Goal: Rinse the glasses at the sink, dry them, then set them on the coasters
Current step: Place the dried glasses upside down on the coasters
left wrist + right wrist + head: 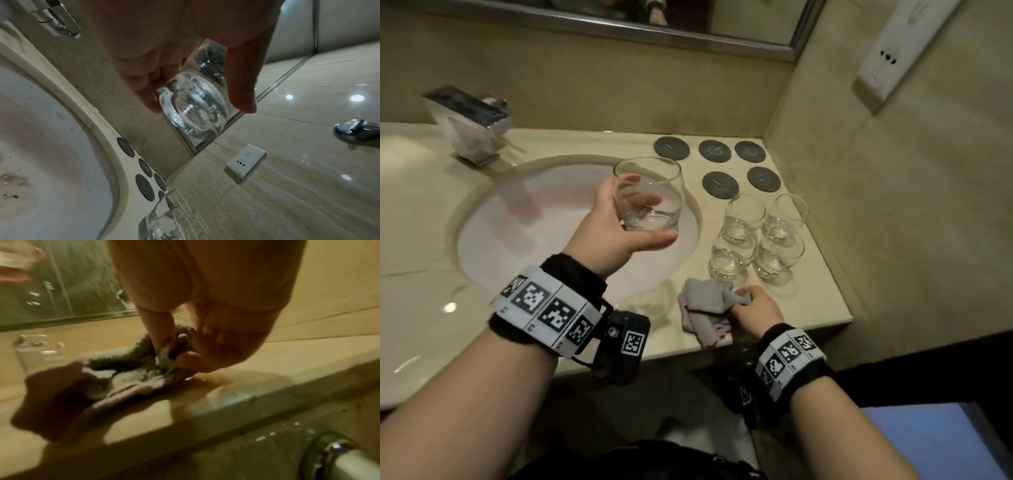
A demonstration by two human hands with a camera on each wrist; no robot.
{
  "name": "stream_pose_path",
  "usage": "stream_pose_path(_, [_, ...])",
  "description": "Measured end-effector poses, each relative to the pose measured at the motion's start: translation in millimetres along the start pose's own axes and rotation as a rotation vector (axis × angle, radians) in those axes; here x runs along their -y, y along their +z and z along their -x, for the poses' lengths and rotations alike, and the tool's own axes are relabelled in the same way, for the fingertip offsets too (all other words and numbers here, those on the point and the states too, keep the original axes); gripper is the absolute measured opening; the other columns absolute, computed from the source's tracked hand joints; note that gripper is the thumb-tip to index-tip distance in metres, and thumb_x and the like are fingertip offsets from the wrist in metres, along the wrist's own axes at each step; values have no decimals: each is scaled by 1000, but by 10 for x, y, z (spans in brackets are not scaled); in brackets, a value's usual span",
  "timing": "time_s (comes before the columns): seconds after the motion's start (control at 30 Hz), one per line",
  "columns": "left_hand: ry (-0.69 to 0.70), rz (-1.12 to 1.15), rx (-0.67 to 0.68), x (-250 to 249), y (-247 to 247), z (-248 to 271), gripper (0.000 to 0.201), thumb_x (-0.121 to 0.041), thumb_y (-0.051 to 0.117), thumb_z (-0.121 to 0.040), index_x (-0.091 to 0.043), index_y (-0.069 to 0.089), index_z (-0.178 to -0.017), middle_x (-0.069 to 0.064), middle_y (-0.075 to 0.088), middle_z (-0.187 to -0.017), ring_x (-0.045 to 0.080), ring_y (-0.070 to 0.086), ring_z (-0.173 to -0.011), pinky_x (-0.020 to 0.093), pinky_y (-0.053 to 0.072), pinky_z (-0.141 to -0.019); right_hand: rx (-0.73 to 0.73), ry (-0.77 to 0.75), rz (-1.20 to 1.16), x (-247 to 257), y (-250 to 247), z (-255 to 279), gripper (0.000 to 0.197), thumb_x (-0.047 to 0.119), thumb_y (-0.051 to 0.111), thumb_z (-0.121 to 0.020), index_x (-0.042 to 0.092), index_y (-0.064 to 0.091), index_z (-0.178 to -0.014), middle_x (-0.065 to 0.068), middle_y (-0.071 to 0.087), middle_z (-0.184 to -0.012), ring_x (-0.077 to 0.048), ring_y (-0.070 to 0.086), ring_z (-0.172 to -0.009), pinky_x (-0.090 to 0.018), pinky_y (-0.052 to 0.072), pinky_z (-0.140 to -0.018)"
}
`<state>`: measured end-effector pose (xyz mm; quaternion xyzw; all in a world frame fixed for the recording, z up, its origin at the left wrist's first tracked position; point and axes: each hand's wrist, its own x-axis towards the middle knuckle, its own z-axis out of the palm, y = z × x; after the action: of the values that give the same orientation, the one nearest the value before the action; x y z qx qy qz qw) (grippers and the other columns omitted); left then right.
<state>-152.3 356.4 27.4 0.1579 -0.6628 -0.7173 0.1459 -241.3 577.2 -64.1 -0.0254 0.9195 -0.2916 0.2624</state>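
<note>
My left hand (619, 222) grips a clear round glass (650, 195) upright above the right part of the sink basin (524, 233); the left wrist view shows the glass's thick base (193, 110) between thumb and fingers. My right hand (753, 308) pinches a grey and pink cloth (705, 308) lying near the counter's front edge, and in the right wrist view its fingertips (180, 352) bunch the cloth (115, 378). Several more glasses (756, 236) stand together on the counter. Behind them lie several dark round coasters (714, 150), all bare.
A chrome tap (472, 123) stands behind the basin at the left. A tiled wall (893, 205) with a white socket plate (887, 65) closes the counter on the right. A mirror frame (654, 34) runs along the back wall.
</note>
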Motion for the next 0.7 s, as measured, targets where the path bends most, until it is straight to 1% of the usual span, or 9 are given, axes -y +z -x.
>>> stream_pose_path(0.07, [-2,-36,-38,34,144,-9,91,-12,88,-50,-26,35,-123,0,61,-115,18,60,-110,31,54,-82,18,-46,-59,-51,-60,-31,45,8,57,-84,9,46,-128,-14,60,-117,-26,58,-103,-25,43,-82])
stream_pose_path(0.17, [-8,-99,-72,76,285,-20,85,-23,88,-46,-37,39,-114,-5,63,-113,17,60,-109,33,54,-82,64,-86,-153,-128,-240,-20,48,11,63,-83,13,46,-129,-6,54,-114,-17,57,-93,-21,46,-73])
stream_pose_path(0.27, [-3,-177,-56,96,417,-34,86,-18,90,-51,-33,38,-118,-8,60,-114,17,57,-113,36,53,-89,11,-174,-120,-119,-490,17,35,21,63,-87,16,55,-120,-4,58,-119,-20,60,-98,-30,49,-85])
stream_pose_path(0.37, [16,-303,-20,124,525,-92,86,-18,87,-58,-26,34,-126,-5,50,-120,16,54,-113,39,47,-99,-59,-312,-206,118,-757,51,21,26,57,-92,20,60,-112,4,64,-101,-11,61,-79,-20,46,-66])
stream_pose_path(0.43, [29,-368,-9,135,573,-125,91,-27,89,-55,-28,34,-128,0,47,-125,16,52,-114,41,44,-102,-84,-419,-280,357,-893,77,15,31,57,-92,25,59,-106,8,63,-96,-8,61,-80,-20,44,-68])
stream_pose_path(0.5, [45,-410,11,137,629,-150,93,-26,89,-57,-25,33,-131,5,46,-127,17,52,-114,38,42,-103,-71,-520,-334,565,-944,115,13,35,57,-92,30,56,-103,8,64,-102,-9,63,-89,-22,46,-74])
stream_pose_path(0.57, [74,-477,34,119,710,-177,93,-23,87,-60,-21,32,-135,6,45,-130,15,51,-115,31,40,-104,-6,-591,-340,710,-956,169,32,43,60,-87,29,53,-115,8,62,-110,-9,62,-99,-23,48,-81])
stream_pose_path(0.63, [114,-526,44,101,805,-205,94,-23,86,-62,-18,30,-137,5,42,-134,12,47,-118,24,36,-104,54,-619,-315,793,-963,213,67,53,63,-73,26,43,-131,9,56,-118,-6,59,-103,-16,47,-83])
stream_pose_path(0.7, [155,-554,41,91,899,-252,95,-24,85,-64,-15,29,-139,4,38,-137,9,43,-117,17,33,-102,64,-630,-325,802,-960,206,86,48,71,-65,25,32,-139,7,51,-124,-5,56,-107,-16,46,-87])
